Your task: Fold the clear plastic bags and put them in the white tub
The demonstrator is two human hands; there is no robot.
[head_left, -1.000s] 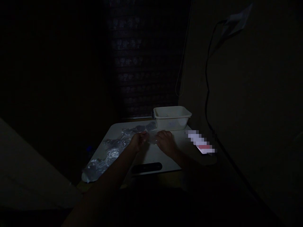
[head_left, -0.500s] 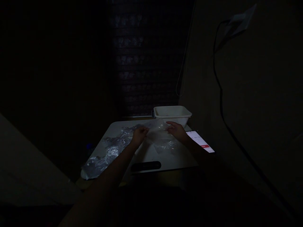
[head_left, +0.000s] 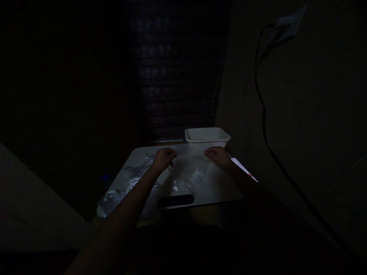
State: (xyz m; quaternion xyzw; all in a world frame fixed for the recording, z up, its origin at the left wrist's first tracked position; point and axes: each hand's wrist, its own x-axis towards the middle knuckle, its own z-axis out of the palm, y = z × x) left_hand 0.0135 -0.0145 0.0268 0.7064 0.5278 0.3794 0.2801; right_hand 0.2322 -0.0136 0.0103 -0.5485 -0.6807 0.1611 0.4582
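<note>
Between my two hands a clear plastic bag (head_left: 190, 166) is stretched above the white board. My left hand (head_left: 165, 157) pinches its left upper edge, and my right hand (head_left: 215, 153) pinches the edge on the right. The lower part of the bag hangs toward the dark handle slot (head_left: 176, 200) at the board's front. More crumpled clear plastic (head_left: 130, 181) lies along the left side of the white board (head_left: 218, 187). The scene is very dark, so the bag's outline is faint.
A white tub (head_left: 208, 140) stands behind the board. To the right, partly behind my right forearm, lies a lit phone (head_left: 242, 167). A black cable (head_left: 265, 122) hangs from a wall outlet (head_left: 289, 25). Dark blinds (head_left: 172, 76) cover the back.
My hands have moved apart, the left one to the left, and the clear bag is now spread wider between them. My right arm now covers more of the phone.
</note>
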